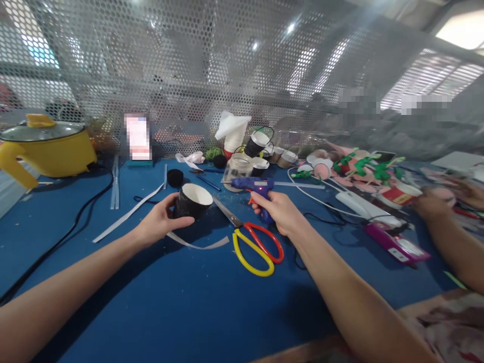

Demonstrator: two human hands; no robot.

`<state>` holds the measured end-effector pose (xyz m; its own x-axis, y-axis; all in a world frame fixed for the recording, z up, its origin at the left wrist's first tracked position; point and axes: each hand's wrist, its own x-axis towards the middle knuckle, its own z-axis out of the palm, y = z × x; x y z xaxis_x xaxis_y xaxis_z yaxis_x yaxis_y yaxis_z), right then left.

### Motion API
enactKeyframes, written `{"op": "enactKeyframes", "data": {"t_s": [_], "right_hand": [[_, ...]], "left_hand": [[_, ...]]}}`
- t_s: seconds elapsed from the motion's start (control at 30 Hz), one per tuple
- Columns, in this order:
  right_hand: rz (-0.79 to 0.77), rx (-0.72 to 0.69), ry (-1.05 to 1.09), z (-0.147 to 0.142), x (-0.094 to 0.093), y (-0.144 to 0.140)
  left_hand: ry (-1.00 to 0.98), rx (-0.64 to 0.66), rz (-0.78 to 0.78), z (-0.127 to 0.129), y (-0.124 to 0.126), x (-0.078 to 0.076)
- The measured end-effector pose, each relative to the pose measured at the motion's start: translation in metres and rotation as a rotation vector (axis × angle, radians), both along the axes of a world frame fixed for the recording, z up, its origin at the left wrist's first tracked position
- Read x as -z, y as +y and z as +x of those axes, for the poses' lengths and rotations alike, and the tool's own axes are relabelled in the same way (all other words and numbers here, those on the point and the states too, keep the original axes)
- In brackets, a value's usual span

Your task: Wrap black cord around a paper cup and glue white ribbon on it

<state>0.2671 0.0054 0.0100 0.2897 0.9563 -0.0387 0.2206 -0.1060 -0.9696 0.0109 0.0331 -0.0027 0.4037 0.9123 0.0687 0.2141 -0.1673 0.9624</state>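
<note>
My left hand (pixel 165 220) is closed around a paper cup (pixel 184 208) wrapped in black, its white inside facing up and toward the right. In my right hand (pixel 278 209) is a blue glue gun (pixel 260 183) with a red light and an orange trigger; its nozzle points left, over a clear jar (pixel 240 165). Scissors (pixel 239 227) with one red and one yellow handle lie between my hands, blades toward the cup. A white paper strip (pixel 200 247) curls on the table just below the cup. Behind the cup rests a black ball of yarn (pixel 175 177).
A yellow electric pot (pixel 56 148) stands at far left, its black cord crossing the blue table (pixel 170 307). A lit phone (pixel 138 138) leans against the perforated screen. Small cups (pixel 257 143), a power strip (pixel 355 204) and a purple device (pixel 395 244) are rightward, near another person's hands (pixel 434 201).
</note>
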Motion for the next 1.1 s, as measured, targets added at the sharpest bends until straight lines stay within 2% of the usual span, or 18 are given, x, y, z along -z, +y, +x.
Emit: {"op": "enactKeyframes", "data": {"t_s": [0.23,0.33,0.43,0.53,0.6,0.73,0.77,0.83,0.9,0.97,1.03,1.1], "right_hand": [[-0.069,0.027,-0.092,0.003,0.016,0.015],[-0.057,0.021,-0.112,0.0,0.012,0.012],[0.007,0.014,-0.137,0.0,-0.003,0.011],[0.102,0.048,-0.168,0.003,-0.026,0.021],[0.141,0.071,-0.194,0.004,-0.041,0.035],[0.135,0.095,-0.247,0.001,-0.057,0.069],[0.122,0.096,-0.265,0.0,-0.057,0.076],[0.086,0.084,-0.314,0.0,-0.056,0.087],[0.055,0.069,-0.384,0.003,-0.055,0.092],[0.052,0.072,-0.476,0.008,-0.057,0.091],[0.088,0.098,-0.591,0.012,-0.062,0.082],[0.163,0.134,-0.713,0.01,-0.068,0.065]], "left_hand": [[0.287,-0.052,0.175,-0.002,0.006,0.012],[0.375,-0.059,0.211,-0.003,0.005,0.011],[0.393,-0.06,0.233,-0.006,0.005,0.008],[0.433,-0.078,0.291,-0.011,0.008,-0.003],[0.475,-0.108,0.368,-0.015,0.007,-0.016],[0.475,-0.234,0.722,-0.015,-0.014,-0.047],[0.474,-0.227,0.82,-0.013,-0.022,-0.052],[0.476,-0.091,0.968,-0.005,-0.039,-0.054],[0.556,0.114,0.999,0.003,-0.052,-0.045],[0.724,0.285,0.98,0.011,-0.059,-0.031],[0.828,0.338,0.93,0.017,-0.061,-0.016],[0.885,0.33,0.882,0.021,-0.061,-0.007]]}}
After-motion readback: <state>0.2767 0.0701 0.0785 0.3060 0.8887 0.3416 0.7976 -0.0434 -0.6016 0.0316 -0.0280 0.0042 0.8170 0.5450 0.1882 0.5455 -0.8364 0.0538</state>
